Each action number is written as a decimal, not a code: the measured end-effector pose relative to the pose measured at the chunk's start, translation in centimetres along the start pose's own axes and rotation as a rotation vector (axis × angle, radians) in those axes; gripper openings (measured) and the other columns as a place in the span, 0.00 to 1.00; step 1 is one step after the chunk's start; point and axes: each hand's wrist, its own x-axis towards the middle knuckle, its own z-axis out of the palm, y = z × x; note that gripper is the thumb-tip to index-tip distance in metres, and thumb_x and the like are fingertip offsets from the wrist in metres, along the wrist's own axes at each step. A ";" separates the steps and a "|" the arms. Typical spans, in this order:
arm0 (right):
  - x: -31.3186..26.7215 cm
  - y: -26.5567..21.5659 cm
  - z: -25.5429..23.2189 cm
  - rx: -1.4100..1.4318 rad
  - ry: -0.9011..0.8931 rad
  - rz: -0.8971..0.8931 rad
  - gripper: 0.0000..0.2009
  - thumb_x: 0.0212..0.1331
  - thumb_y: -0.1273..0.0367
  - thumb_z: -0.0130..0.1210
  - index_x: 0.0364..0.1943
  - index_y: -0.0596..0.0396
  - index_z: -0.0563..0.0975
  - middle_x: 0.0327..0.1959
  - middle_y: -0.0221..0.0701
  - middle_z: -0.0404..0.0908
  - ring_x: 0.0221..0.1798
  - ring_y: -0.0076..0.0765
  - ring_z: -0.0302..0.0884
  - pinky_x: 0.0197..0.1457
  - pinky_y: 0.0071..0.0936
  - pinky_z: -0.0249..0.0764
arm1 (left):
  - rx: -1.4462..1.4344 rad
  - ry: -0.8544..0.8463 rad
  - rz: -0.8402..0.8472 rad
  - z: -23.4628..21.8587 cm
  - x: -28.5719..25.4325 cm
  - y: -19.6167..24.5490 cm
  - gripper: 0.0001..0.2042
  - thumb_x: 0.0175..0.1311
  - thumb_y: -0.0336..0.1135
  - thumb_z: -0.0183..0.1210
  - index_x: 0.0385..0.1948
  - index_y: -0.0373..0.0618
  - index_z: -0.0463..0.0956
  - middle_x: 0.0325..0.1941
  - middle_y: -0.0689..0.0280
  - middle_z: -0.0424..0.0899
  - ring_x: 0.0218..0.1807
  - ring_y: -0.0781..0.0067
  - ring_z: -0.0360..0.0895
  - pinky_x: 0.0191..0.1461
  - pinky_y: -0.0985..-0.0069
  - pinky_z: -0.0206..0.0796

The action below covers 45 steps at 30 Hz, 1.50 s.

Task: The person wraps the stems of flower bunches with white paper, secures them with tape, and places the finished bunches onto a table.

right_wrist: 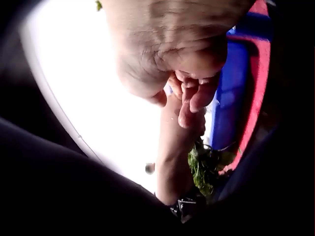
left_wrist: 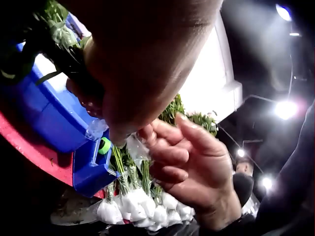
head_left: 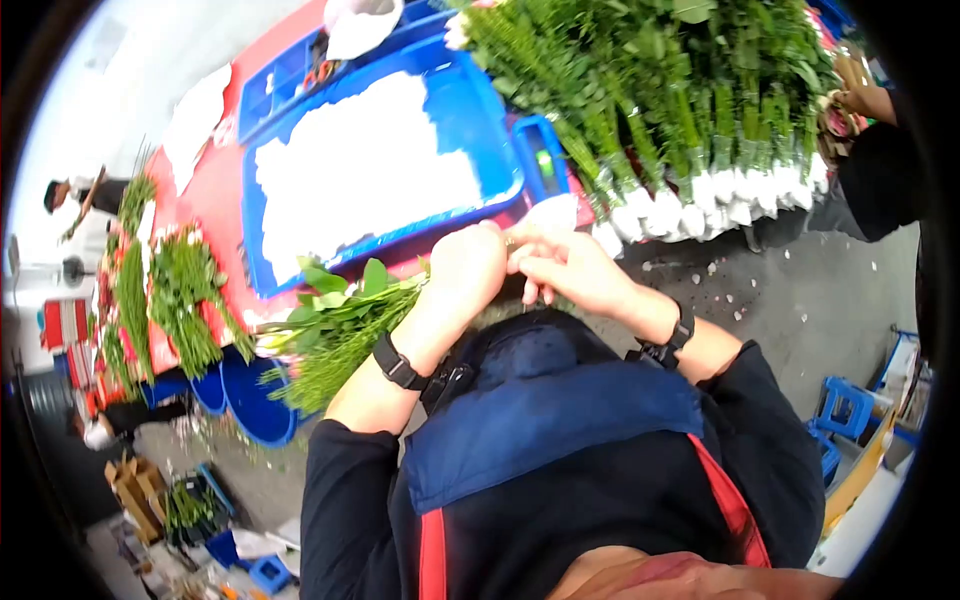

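A leafy green bunch of flowers point(head_left: 345, 335) lies along my left forearm in the head view, its pale blooms pointing left. My left hand point(head_left: 468, 270) grips its stems; most of the grip is hidden behind the wrist in the left wrist view. Right beside it is my right hand point(head_left: 580, 275), with fingers curled and fingertips meeting the left hand at the stem end. In the left wrist view, the right thumb and fingers pinch a bit of translucent plastic point(left_wrist: 138, 147). The right wrist view shows the right fingers point(right_wrist: 184, 115) bent downward in front of the left forearm.
A blue tray point(head_left: 505, 185) holding white material stands on the red table point(head_left: 215, 255). Wrapped bunches with white-bagged ends point(head_left: 720, 190) lie at the right. More bunches point(head_left: 180, 300) and blue buckets point(head_left: 258, 405) are at the left. Another person's arm point(head_left: 875, 105) reaches in at the right.
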 end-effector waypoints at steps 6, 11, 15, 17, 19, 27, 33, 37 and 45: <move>-2.6 -0.1 -4.2 -1.227 0.228 -0.300 0.15 0.43 0.68 0.62 0.38 0.56 0.78 0.38 0.38 0.82 0.44 0.49 0.79 0.48 0.41 0.72 | 0.261 -0.134 0.395 -2.7 3.7 7.3 0.06 0.52 0.32 0.56 0.22 0.49 0.83 0.26 0.62 0.85 0.28 0.66 0.84 0.29 0.68 0.75; -3.9 1.1 -10.4 -1.173 0.956 -0.590 0.05 0.49 0.71 0.57 0.30 0.54 0.76 0.25 0.42 0.78 0.29 0.53 0.76 0.30 0.40 0.71 | 0.505 0.634 0.877 -7.1 7.7 13.1 0.13 0.53 0.39 0.53 0.36 0.40 0.77 0.45 0.58 0.77 0.59 0.57 0.69 0.66 0.52 0.52; -4.4 -0.7 -17.3 -1.258 1.258 -0.496 0.11 0.59 0.65 0.57 0.42 0.54 0.77 0.30 0.41 0.80 0.33 0.52 0.78 0.36 0.40 0.73 | 0.062 0.605 0.896 -8.4 6.8 12.7 0.13 0.49 0.35 0.57 0.37 0.41 0.74 0.46 0.59 0.76 0.61 0.55 0.67 0.66 0.49 0.51; -3.9 0.0 -21.7 -1.322 1.336 -0.390 0.15 0.60 0.64 0.56 0.46 0.58 0.76 0.37 0.45 0.80 0.41 0.53 0.77 0.43 0.41 0.72 | 0.015 0.471 0.849 -6.8 5.8 9.5 0.13 0.48 0.33 0.58 0.37 0.44 0.74 0.44 0.59 0.76 0.60 0.56 0.68 0.64 0.51 0.54; -3.0 1.9 -25.5 -1.488 1.344 -0.463 0.17 0.62 0.64 0.54 0.50 0.61 0.74 0.45 0.48 0.77 0.49 0.54 0.73 0.48 0.41 0.70 | -0.010 0.353 0.761 -5.1 4.3 5.4 0.14 0.49 0.34 0.61 0.38 0.45 0.74 0.44 0.61 0.76 0.58 0.58 0.69 0.61 0.54 0.57; -0.5 3.2 -34.2 -1.807 1.102 -0.113 0.16 0.62 0.61 0.53 0.34 0.65 0.76 0.35 0.52 0.79 0.38 0.58 0.76 0.40 0.48 0.72 | -0.488 0.363 -0.038 -0.6 -8.6 -16.3 0.13 0.54 0.35 0.62 0.40 0.41 0.78 0.35 0.54 0.81 0.36 0.54 0.80 0.42 0.64 0.72; 5.1 -3.4 -18.9 -2.039 1.230 -0.196 0.24 0.67 0.54 0.47 0.59 0.56 0.71 0.59 0.42 0.73 0.59 0.48 0.71 0.59 0.40 0.70 | -0.421 0.581 -0.926 1.8 -21.9 -38.8 0.09 0.59 0.37 0.57 0.36 0.43 0.81 0.31 0.55 0.83 0.37 0.53 0.81 0.42 0.64 0.72; 13.3 -3.9 -3.7 -1.895 0.847 -0.513 0.19 0.68 0.64 0.49 0.59 0.58 0.71 0.60 0.42 0.71 0.62 0.47 0.67 0.63 0.38 0.66 | -0.252 0.633 -1.286 3.2 -27.3 -51.8 0.13 0.58 0.41 0.60 0.39 0.45 0.80 0.39 0.51 0.82 0.45 0.47 0.79 0.48 0.58 0.71; 23.8 0.8 21.0 -1.541 0.109 -0.594 0.18 0.58 0.78 0.54 0.54 0.62 0.72 0.58 0.44 0.72 0.63 0.48 0.68 0.65 0.37 0.64 | -0.302 0.116 -1.494 5.6 -28.4 -63.9 0.27 0.47 0.52 0.67 0.41 0.38 0.79 0.46 0.53 0.83 0.49 0.58 0.81 0.51 0.62 0.71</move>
